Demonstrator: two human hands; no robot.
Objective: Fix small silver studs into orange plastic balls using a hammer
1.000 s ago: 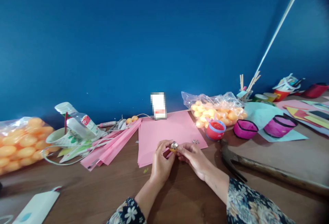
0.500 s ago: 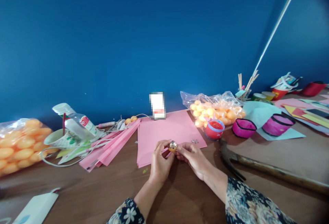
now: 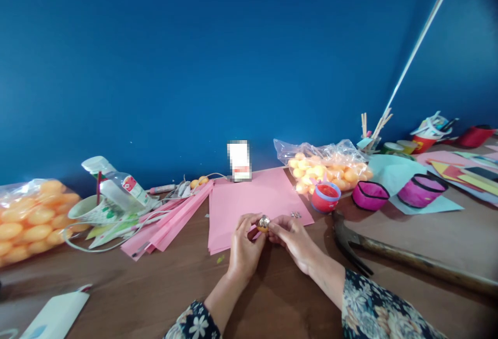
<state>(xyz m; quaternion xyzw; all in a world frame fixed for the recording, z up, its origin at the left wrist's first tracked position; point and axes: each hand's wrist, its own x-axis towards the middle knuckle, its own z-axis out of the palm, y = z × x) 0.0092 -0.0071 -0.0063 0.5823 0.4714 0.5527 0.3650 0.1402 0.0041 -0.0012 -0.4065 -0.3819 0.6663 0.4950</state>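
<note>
Low over the front of a stack of pink paper (image 3: 249, 193), both hands meet at a small orange ball (image 3: 263, 225) with shiny silvery pieces on its upper part. My left hand (image 3: 246, 243) is closed on the ball's left side, thumb and fingers around it. From the right, my right hand (image 3: 291, 238) has its thumb and fingertips pinched at the ball's right edge; anything small between them is hidden. Several small shiny pieces (image 3: 295, 215) lie on the pink paper just behind my right hand.
A claw hammer (image 3: 392, 248) lies on the right. Behind it are a red cup (image 3: 326, 197), two magenta rings (image 3: 370, 195) and a bag of orange balls (image 3: 330, 167). On the left are pink strips (image 3: 171, 222), a plastic bottle (image 3: 120, 186) and another ball bag (image 3: 35, 219).
The view has shifted very slightly. My hands keep nearly the same hold on the ball, whose silvery side is turned a little differently.
</note>
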